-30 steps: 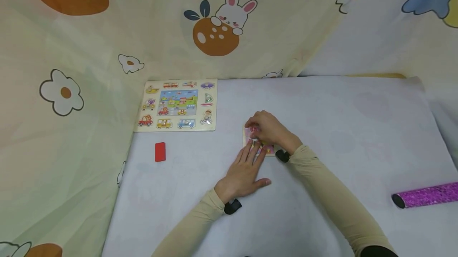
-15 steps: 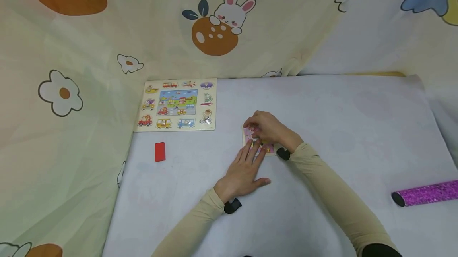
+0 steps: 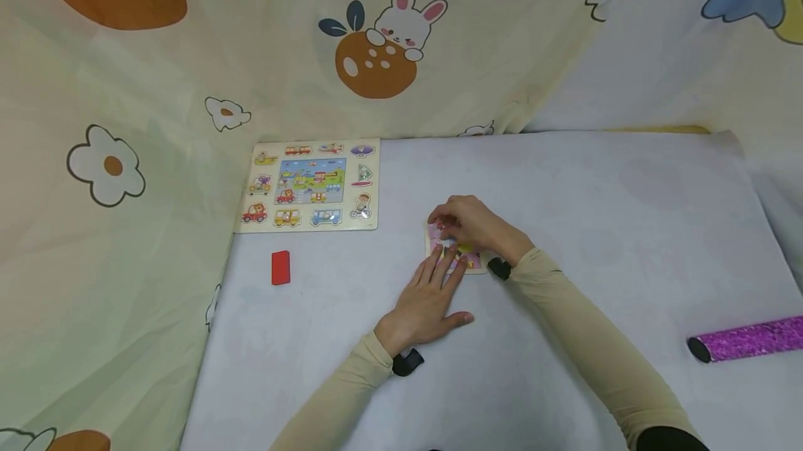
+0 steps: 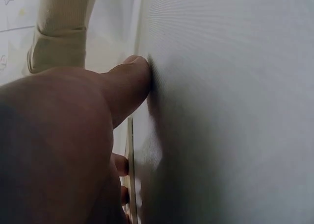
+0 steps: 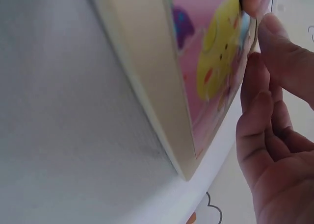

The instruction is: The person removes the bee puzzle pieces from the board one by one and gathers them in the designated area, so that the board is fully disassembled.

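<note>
A small pink picture puzzle (image 3: 475, 262) with a pale wooden border lies on the white table. In the right wrist view a yellow figure (image 5: 216, 52) shows on its face. My left hand (image 3: 423, 304) lies flat with straight, spread fingers, their tips resting on the puzzle's near side; its thumb touches the table in the left wrist view. Over the puzzle's far part, my right hand (image 3: 473, 226) has curled fingers, with thumb and forefinger pinching a thin puzzle piece (image 5: 253, 37) at its edge. The fingers hide most of that piece.
A larger vehicle-picture puzzle board (image 3: 266, 196) lies at the table's back left. In front of it sits a red rectangular block (image 3: 280, 268). A glittery purple tube (image 3: 749, 339) lies at the right. Patterned cloth (image 3: 263, 40) hangs behind the table.
My right hand's fingertips have shifted slightly over the puzzle, and more of the picture under them shows. The left hand stays where it was.
</note>
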Demonstrator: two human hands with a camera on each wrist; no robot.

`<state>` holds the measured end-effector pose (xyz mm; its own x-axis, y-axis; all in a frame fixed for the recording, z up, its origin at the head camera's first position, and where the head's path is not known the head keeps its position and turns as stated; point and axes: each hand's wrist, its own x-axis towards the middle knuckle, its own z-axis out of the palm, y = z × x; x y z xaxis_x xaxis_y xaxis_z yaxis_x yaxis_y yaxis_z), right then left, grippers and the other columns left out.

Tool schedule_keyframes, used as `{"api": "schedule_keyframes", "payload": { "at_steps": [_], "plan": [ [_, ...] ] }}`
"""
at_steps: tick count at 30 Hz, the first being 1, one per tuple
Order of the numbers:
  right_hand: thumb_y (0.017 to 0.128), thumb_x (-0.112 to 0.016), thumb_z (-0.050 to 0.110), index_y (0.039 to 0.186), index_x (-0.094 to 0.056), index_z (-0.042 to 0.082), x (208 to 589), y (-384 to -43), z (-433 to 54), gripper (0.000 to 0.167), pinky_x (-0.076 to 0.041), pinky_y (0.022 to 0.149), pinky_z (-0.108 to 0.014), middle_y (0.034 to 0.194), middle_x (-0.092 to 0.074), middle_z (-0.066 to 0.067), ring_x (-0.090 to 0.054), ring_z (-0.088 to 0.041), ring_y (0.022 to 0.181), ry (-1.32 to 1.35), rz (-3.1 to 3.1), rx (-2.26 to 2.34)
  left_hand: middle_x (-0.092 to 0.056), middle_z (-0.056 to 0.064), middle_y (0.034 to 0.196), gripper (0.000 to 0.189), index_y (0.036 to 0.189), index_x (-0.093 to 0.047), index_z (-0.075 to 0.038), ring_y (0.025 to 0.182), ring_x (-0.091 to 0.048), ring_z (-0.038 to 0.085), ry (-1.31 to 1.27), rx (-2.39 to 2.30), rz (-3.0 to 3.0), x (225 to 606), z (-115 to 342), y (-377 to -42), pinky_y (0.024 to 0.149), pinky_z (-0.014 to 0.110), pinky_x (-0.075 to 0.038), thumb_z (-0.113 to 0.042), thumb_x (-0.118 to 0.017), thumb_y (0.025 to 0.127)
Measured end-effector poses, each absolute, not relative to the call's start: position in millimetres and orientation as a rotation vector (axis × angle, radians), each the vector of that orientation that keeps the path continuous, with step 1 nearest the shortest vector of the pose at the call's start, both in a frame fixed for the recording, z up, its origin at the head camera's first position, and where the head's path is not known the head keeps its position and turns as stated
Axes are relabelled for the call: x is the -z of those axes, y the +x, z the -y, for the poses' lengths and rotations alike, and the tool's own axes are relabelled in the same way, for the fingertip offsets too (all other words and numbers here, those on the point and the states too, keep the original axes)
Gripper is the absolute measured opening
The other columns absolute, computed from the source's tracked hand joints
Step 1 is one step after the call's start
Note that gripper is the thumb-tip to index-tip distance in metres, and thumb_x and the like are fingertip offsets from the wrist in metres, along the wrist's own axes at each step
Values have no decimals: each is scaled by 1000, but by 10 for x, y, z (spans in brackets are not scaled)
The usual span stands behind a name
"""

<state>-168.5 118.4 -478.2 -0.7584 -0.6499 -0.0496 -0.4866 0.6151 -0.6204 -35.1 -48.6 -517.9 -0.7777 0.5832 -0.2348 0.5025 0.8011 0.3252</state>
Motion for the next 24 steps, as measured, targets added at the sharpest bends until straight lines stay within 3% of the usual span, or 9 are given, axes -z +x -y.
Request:
{"api": "schedule_keyframes", "payload": {
  "at_steps": [14, 24],
  "plan": [
    [88, -82, -6, 121, -80, 5, 4785, -1677, -1179, 35, -59, 79, -33, 101, -68, -8, -66, -18, 88, -905, -2501, 966, 12, 7, 180, 98, 172, -8, -15, 166, 14, 30, 818, -362, -2665, 5182, 485, -344, 134, 47, -10, -66, -55, 102],
    [83, -89, 2, 116, -78, 5, 4862, -1718, -1303, 35, -59, 80, -33, 99, -75, -4, -70, -15, 86, -803, -2541, 1063, 10, 7, 180, 98, 172, -8, -16, 166, 14, 30, 813, -385, -2659, 5191, 485, -338, 135, 47, -8, -66, -55, 102]
  ]
}}
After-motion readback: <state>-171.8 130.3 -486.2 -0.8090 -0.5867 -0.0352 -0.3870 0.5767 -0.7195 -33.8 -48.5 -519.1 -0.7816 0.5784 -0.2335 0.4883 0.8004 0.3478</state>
